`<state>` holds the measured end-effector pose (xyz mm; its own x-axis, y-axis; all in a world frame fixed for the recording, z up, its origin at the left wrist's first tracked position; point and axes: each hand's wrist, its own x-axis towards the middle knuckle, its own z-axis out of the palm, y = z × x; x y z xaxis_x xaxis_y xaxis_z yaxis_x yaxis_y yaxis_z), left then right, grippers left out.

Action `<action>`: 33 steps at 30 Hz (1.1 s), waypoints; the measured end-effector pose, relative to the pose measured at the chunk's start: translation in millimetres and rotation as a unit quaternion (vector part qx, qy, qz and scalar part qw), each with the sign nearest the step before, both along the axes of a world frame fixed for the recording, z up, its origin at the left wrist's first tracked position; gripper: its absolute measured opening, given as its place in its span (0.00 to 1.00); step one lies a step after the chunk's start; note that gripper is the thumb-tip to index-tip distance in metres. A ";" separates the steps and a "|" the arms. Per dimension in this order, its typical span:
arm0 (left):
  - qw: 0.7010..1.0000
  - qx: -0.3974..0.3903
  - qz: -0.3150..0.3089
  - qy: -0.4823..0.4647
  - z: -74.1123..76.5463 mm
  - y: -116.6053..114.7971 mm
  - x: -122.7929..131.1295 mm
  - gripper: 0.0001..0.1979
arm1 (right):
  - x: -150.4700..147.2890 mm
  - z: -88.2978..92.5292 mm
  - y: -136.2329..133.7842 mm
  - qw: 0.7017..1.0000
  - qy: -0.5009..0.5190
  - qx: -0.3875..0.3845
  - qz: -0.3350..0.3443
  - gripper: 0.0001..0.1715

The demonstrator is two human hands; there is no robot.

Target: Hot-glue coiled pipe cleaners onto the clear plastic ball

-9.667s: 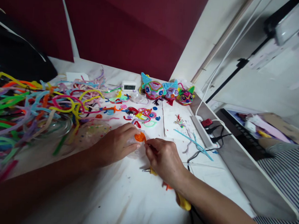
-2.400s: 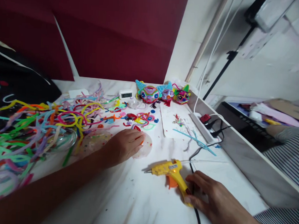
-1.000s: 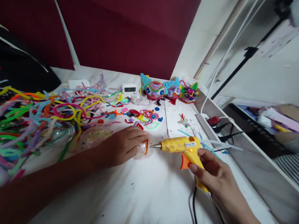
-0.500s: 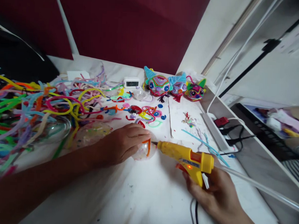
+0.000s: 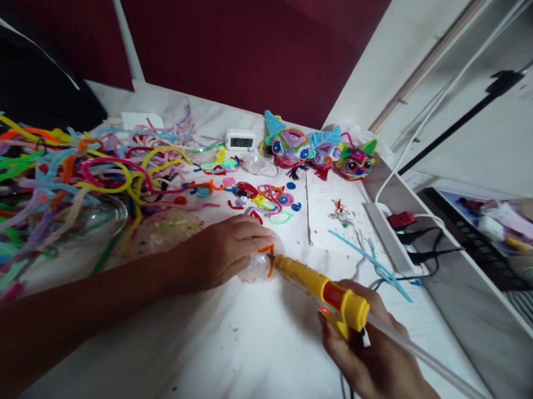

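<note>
My left hand [image 5: 230, 251] is closed on a clear plastic ball [image 5: 253, 273] on the table, its fingertips pressing near a bent orange pipe cleaner [image 5: 271, 266] that lies on the ball's surface. My right hand [image 5: 370, 354] grips a yellow hot glue gun [image 5: 318, 285] with a small red light lit. The gun's nozzle is at the orange pipe cleaner; whether it touches cannot be made out. A long clear glue stick [image 5: 436, 366] sticks out from the gun's back end. Part of the ball is hidden under my left fingers.
Tangled pipe cleaners [image 5: 62, 183] heap at the left, beside another clear shell [image 5: 166, 230]. Small coloured pieces [image 5: 266, 202] lie ahead. Decorated animal heads [image 5: 291, 148] and a digital clock [image 5: 240, 140] stand at the back. A power strip [image 5: 393, 239] with cables runs along the right.
The glue gun has tilted, its back end swinging lower and its nozzle coming closer to the orange pipe cleaner. My left hand stays on the ball. The whole view has shifted slightly.
</note>
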<state>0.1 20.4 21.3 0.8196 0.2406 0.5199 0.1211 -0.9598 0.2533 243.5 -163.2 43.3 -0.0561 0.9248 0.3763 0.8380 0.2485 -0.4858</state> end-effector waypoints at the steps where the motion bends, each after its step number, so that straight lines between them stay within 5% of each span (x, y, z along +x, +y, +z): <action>1: 1.000 0.000 0.000 0.001 0.4 0.0 0.0 0.18 | -1.6 0.2 0.7 1.000 0.004 -0.002 0.010 0.15; 33: 1.000 -0.010 -0.010 -0.009 0.5 0.7 2.2 0.18 | -11.1 5.0 3.4 0.998 -0.048 0.033 0.021 0.21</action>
